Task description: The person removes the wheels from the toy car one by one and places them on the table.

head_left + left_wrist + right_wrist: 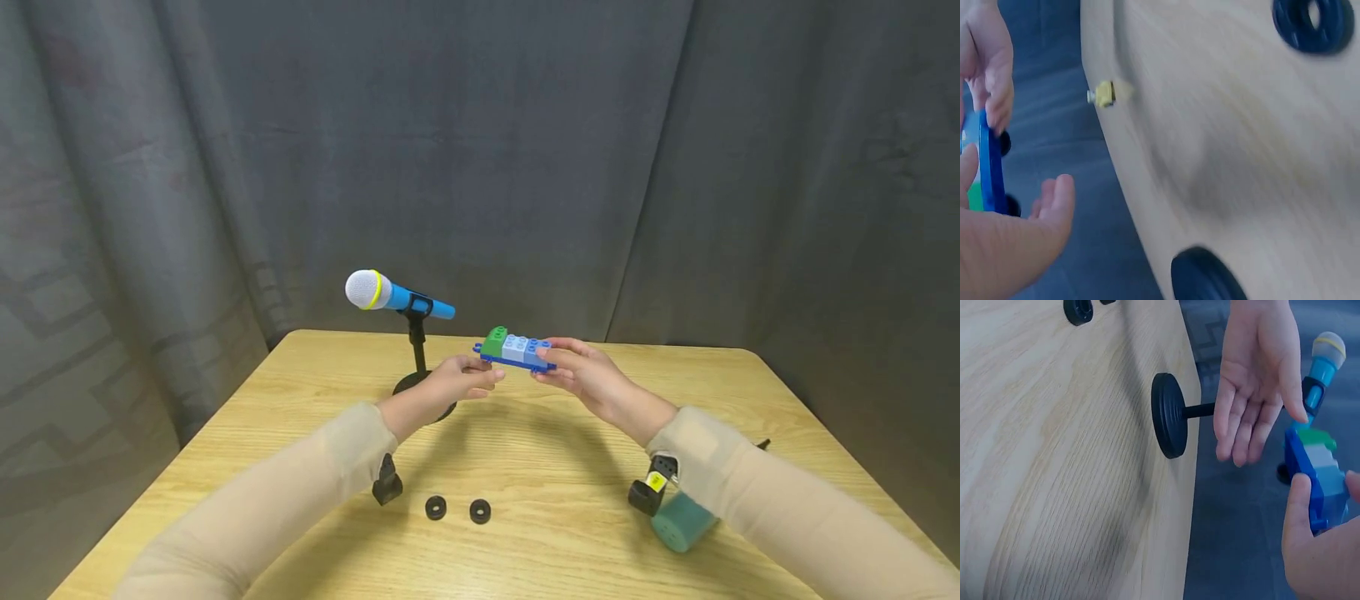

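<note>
My right hand [596, 383] holds a toy block car [517, 346] above the table, thumb and fingers gripping one end. The car has a dark blue base with green, pale blue and blue bricks on top. Black wheels [1005, 143] show along its underside in the left wrist view. Beside the car's green end is my left hand [1260, 387], palm up with its fingers extended. It appears apart from the car in the right wrist view. Two loose black wheels [480, 511] lie on the table between my forearms.
A blue and white toy microphone [401, 297] stands on a black stand [1169, 415] behind my left hand. Under my right forearm lies a green cylindrical object [681, 523], partly hidden. Near the table's far edge is a small yellow piece [1105, 94].
</note>
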Motion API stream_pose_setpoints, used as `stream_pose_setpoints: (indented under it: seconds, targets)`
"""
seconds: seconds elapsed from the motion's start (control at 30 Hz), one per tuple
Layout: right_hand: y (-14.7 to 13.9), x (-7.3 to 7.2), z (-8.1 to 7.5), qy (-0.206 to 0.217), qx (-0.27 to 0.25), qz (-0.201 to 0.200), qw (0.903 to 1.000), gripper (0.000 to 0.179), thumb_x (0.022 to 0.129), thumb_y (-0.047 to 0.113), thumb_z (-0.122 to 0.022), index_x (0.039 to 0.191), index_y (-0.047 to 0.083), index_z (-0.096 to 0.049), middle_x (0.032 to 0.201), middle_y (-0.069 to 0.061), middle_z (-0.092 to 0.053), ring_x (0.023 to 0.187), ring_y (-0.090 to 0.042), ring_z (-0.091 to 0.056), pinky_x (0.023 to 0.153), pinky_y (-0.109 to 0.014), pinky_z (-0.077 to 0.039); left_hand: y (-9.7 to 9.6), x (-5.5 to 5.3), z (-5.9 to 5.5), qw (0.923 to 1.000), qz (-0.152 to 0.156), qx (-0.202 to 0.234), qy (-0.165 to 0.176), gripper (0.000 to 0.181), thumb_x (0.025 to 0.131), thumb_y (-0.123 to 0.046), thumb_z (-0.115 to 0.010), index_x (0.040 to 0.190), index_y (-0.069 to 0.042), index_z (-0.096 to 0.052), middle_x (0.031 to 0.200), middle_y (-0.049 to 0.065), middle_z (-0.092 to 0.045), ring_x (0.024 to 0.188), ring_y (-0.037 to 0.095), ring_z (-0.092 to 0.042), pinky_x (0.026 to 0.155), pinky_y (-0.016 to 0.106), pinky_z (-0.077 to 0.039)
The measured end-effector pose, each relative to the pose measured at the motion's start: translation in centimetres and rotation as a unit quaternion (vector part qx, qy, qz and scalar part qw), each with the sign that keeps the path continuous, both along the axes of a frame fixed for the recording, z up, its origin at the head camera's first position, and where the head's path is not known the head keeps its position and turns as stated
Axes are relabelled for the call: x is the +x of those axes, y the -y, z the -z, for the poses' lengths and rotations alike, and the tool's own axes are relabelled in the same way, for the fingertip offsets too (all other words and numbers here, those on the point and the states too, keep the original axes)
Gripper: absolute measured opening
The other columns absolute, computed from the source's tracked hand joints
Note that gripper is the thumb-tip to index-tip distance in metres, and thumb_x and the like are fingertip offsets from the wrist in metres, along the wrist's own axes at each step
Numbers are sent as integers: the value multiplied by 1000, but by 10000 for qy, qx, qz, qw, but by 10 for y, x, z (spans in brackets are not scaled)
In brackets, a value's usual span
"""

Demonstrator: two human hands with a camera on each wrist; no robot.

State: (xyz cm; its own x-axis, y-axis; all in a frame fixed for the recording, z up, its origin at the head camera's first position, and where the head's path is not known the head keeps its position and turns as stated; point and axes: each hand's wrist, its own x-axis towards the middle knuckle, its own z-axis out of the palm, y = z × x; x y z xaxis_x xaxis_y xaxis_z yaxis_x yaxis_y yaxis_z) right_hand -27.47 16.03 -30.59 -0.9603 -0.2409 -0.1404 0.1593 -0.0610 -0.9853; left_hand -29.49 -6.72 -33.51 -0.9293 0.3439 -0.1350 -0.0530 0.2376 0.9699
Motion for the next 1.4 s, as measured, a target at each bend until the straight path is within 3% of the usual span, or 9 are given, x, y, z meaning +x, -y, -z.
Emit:
stream_pose_setpoints:
  seconds: [0.1,0.2,0.37,0.53,0.7,0.83,1.2,1.4]
  targets:
    - [5,0,0,78,-311,231,9992,59,96,13,-60,145,-1,-29,144,-25,-36,99,-17,-64,91,-27,-52,-5,3,0,9983,232,498,168,53,96,-24,-62,135,7,-45,133,20,-55,125,32,-54,108,42,-40]
    - [10,0,1,171,-562,401,9975,60,96,9,-59,145,-2,-26,146,-27,-33,99,-19,-65,88,-25,-53,-10,6,-3,9945,270,984,231,49,98,-22,-58,135,7,-44,134,21,-54,127,31,-53,109,41,-39]
    - [22,4,2,129,-615,604,9962,61,95,4,-58,144,-5,-23,144,-29,-35,103,-20,-65,88,-24,-52,-17,9,-8,9865,-89,1611,282,54,98,-21,-58,139,8,-38,136,22,-53,128,32,-52,108,39,-40]
    - [33,14,7,-87,-236,597,9979,59,94,5,-61,141,-6,-26,138,-28,-42,114,-27,-62,97,-29,-49,-23,10,-8,9805,-649,1825,322,54,97,-23,-61,137,8,-41,135,23,-52,127,33,-52,108,39,-40]
    - [42,23,17,-379,323,646,9967,50,94,10,-63,134,-3,-37,127,-27,-58,112,-28,-65,105,-41,-42,-26,11,-7,9769,-1027,1846,311,57,97,-26,-61,137,8,-38,133,23,-54,125,33,-55,107,38,-41]
    - [47,30,22,-528,515,682,9949,41,93,9,-64,129,1,-47,121,-22,-65,110,-29,-66,106,-46,-41,-27,11,-7,9768,-1119,1806,271,59,97,-28,-61,138,7,-37,133,23,-55,124,31,-56,108,39,-40]
    - [51,45,27,-682,760,551,9932,37,90,8,-67,126,2,-56,116,-19,-66,102,-21,-68,100,-45,-46,-18,10,-1,9818,-1063,1568,130,50,98,-27,-59,134,5,-47,126,20,-60,113,27,-62,108,43,-39]
    - [43,41,22,-627,942,457,9925,39,91,16,-68,124,-1,-54,115,-22,-65,101,-27,-69,100,-42,-48,-13,10,-2,9878,-779,1351,-11,50,98,-24,-59,136,5,-46,127,20,-61,115,27,-62,109,43,-39]
